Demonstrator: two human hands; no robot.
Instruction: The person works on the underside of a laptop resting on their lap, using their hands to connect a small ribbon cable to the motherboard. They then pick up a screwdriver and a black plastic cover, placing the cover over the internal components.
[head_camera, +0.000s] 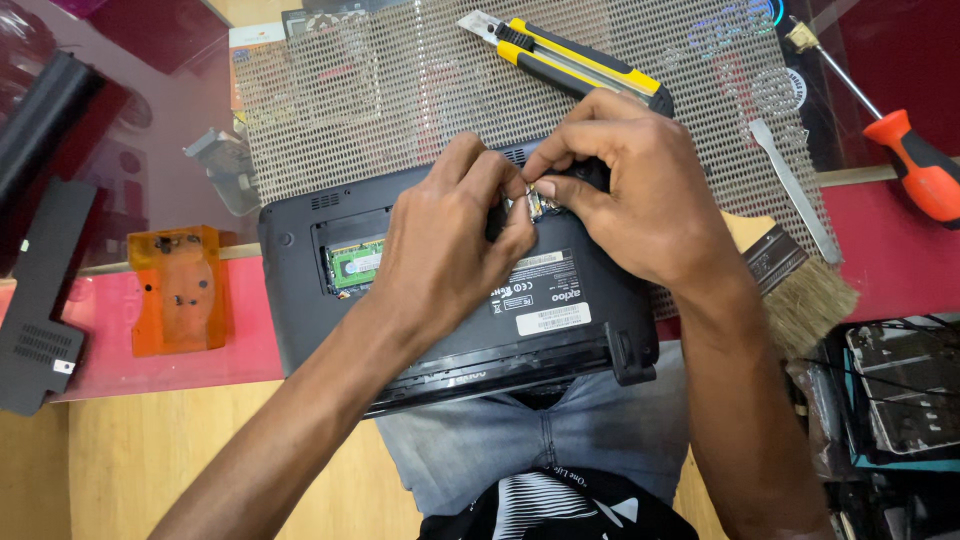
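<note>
Black laptop (450, 300) lies upside down, both hands at its open bay.
Left hand (445, 250) and right hand (640, 190) each grip, pinching, a small metal part (537, 203); green memory module (355, 265) exposed.

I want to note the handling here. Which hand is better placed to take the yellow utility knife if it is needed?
The right hand, I think. The utility knife lies on the mesh mat just beyond its knuckles, while the left hand sits farther away on the laptop. Both pinch a small part.

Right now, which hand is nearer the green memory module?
Left. The left hand sits just right of the green memory module, almost touching; the right hand is farther right, beyond the left.
</note>
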